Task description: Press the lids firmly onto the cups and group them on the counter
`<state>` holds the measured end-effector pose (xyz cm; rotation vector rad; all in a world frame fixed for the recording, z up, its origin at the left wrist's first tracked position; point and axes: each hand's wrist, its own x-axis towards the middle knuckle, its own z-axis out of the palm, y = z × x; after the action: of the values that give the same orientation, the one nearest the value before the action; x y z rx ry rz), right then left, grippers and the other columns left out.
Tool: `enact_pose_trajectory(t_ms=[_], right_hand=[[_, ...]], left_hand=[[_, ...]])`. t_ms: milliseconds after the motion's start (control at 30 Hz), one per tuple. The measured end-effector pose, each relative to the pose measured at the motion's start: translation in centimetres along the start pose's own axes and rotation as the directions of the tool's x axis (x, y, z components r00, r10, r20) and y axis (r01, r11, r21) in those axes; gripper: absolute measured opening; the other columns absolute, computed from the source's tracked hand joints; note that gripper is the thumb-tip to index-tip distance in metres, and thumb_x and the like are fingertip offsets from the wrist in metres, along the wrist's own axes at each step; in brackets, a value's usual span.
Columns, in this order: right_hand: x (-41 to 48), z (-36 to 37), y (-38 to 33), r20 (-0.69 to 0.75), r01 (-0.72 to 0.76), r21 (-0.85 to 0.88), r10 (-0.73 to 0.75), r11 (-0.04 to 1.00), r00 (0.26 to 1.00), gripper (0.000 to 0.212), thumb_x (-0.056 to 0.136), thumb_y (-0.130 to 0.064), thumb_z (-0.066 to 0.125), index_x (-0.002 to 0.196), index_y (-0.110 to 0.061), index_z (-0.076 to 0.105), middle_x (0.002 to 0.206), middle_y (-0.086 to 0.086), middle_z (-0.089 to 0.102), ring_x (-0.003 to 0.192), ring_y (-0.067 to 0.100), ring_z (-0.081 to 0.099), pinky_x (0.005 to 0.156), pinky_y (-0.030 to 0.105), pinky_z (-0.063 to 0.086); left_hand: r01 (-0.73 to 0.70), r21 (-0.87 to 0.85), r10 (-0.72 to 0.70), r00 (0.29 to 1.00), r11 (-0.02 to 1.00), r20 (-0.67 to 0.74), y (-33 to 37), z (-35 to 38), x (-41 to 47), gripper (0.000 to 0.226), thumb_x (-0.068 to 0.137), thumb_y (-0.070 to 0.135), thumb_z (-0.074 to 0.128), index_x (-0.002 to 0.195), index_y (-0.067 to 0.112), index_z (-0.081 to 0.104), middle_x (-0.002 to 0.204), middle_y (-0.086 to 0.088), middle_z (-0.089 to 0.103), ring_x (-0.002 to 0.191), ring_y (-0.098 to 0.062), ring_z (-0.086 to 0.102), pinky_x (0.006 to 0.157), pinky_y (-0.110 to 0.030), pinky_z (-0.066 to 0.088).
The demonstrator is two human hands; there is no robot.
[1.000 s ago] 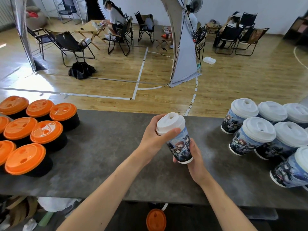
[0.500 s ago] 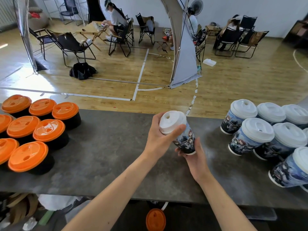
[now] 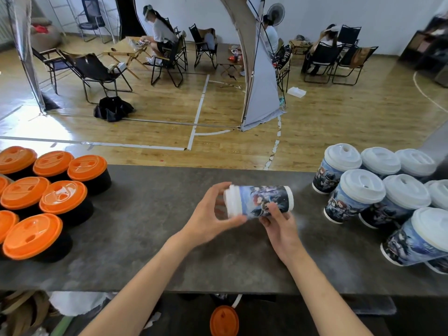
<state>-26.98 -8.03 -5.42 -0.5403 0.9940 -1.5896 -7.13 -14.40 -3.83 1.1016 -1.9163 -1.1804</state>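
A printed blue paper cup (image 3: 260, 201) with a white lid (image 3: 232, 202) lies on its side in the air above the middle of the dark counter (image 3: 150, 238), lid end pointing left. My left hand (image 3: 208, 218) curls its fingers and thumb round the lid end. My right hand (image 3: 278, 223) grips the cup's body from below, near its base. Several matching white-lidded cups (image 3: 358, 192) stand grouped at the right of the counter. Black cups with orange lids (image 3: 60, 197) are grouped at the left.
The counter's far edge gives onto a wooden floor with folding chairs, a small table and seated people. An orange-lidded cup (image 3: 224, 321) sits below the counter's near edge. Bags and paper lie under the counter at bottom left.
The cup has tipped from nearly upright to lying sideways with its lid to the left. Both hands turned with it and kept their hold.
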Motion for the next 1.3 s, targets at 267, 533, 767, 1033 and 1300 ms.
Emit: enact_pose_trajectory(t_ms=[267,533,767,1033,1300], right_hand=[[-0.1,3.3,-0.3,0.175,0.311,-0.531,-0.257,0.788,0.951,0.075,0.065,-0.014,0.095,0.129,-0.018,0.057,0.126,-0.004,0.068,0.12,0.016,0.063,0.102,0.031,0.052],[-0.7,5.3,-0.3,0.26,0.451,-0.707,-0.393,0.544,0.882,0.077,0.063,-0.03,0.097,0.127,-0.03,0.054,0.12,-0.022,0.064,0.117,0.004,0.061,0.098,0.023,0.051],[-1.2,6.5,-1.8,0.264,0.475,-0.701,-0.424,0.532,0.866,0.075,0.064,-0.036,0.095,0.126,-0.029,0.055,0.116,-0.025,0.064,0.11,0.003,0.063,0.09,0.018,0.052],[-1.3,5.6,-1.4,-0.016,0.19,-0.276,-0.202,0.942,0.979,0.097,0.054,-0.035,0.1,0.131,-0.007,0.049,0.126,0.015,0.066,0.111,0.02,0.069,0.085,0.034,0.06],[-3.0,2.3,0.8,-0.031,0.126,-0.26,-0.139,0.957,0.99,0.105,0.054,-0.061,0.093,0.137,-0.013,0.05,0.136,0.013,0.062,0.118,0.014,0.064,0.091,0.028,0.056]], left_hand=[[0.006,0.19,0.021,0.99,0.982,-0.138,-2.5,2.5,-1.5,0.087,0.069,0.064,0.082,0.139,0.028,0.046,0.132,0.014,0.053,0.122,-0.008,0.055,0.103,-0.033,0.046],[-0.026,0.19,0.066,0.976,0.981,-0.209,-3.3,2.8,-1.7,0.087,0.073,0.061,0.076,0.145,0.034,0.037,0.142,0.015,0.049,0.132,-0.005,0.047,0.113,-0.036,0.038],[-0.066,0.056,0.077,0.974,0.996,-0.214,-3.1,2.5,-1.7,0.091,0.072,0.059,0.085,0.147,0.034,0.039,0.141,0.016,0.054,0.13,-0.007,0.055,0.107,-0.048,0.049],[-0.107,-0.338,0.014,0.964,0.935,-0.264,-1.4,1.5,-2.7,0.082,0.079,0.062,0.08,0.144,0.027,0.044,0.134,0.01,0.063,0.124,-0.018,0.062,0.106,-0.047,0.052],[-0.166,-0.279,0.084,0.956,0.946,-0.282,3.0,0.4,-0.9,0.074,0.073,0.045,0.087,0.138,0.038,0.054,0.129,0.009,0.06,0.122,-0.016,0.059,0.099,-0.033,0.054]])
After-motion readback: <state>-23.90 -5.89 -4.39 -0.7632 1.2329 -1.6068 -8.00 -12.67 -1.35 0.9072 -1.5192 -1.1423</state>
